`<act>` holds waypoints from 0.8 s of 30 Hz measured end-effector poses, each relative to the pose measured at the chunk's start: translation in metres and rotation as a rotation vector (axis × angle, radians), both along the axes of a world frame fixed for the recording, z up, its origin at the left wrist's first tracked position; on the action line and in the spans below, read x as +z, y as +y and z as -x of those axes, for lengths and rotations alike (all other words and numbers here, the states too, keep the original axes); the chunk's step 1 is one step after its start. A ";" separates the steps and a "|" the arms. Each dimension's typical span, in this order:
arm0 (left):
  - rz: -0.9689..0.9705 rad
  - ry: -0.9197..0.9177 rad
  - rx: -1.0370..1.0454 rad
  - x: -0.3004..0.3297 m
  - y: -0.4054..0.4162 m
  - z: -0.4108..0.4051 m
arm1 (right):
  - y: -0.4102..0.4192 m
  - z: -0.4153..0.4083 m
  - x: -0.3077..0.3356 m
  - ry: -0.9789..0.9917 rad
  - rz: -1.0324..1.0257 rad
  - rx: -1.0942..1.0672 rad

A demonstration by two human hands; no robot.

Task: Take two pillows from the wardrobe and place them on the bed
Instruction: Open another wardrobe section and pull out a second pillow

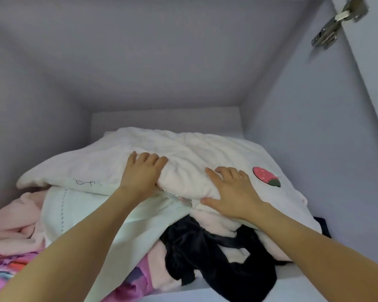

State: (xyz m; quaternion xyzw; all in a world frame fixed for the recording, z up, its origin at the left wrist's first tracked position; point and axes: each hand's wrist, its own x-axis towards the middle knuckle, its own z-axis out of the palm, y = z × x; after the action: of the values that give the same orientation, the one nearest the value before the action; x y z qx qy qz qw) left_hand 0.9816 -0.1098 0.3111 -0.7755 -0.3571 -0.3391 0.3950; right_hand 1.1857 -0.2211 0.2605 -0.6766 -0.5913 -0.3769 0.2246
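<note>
A white fleecy pillow (183,153) with a strawberry patch (266,176) lies on top of a pile inside the wardrobe shelf. My left hand (142,171) presses on its front fold, fingers curled into the fabric. My right hand (231,190) grips the same fold from the right, thumb under the edge. Below it lies a second white pillow (74,210) with a dotted seam, partly covered by my left forearm. The bed is out of view.
Pink fleece (15,223) and a colourful purple cloth (7,264) sit at the left. A black garment (205,253) hangs over the shelf's front edge (205,295). Grey walls enclose the compartment; a door hinge (334,25) is at the upper right.
</note>
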 end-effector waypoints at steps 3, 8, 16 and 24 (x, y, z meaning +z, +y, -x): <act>-0.122 -0.103 -0.006 0.013 0.006 -0.012 | 0.021 0.002 0.006 -0.154 -0.258 0.034; -0.295 -0.299 -0.109 0.046 -0.017 -0.021 | 0.016 0.009 0.038 -0.147 -0.584 0.110; -0.556 -0.221 -0.178 0.040 -0.108 0.014 | -0.059 0.015 0.041 -0.102 -0.745 0.241; -0.281 -0.076 -0.259 -0.069 -0.177 0.080 | -0.141 0.055 -0.068 -0.110 -0.525 0.384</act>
State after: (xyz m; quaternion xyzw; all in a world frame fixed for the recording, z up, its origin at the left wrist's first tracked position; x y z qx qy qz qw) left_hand 0.9011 -0.2871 0.2417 -0.7389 -0.2181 -0.4625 0.4387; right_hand 1.1306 -0.3624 0.1927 -0.4504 -0.6022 -0.5032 0.4258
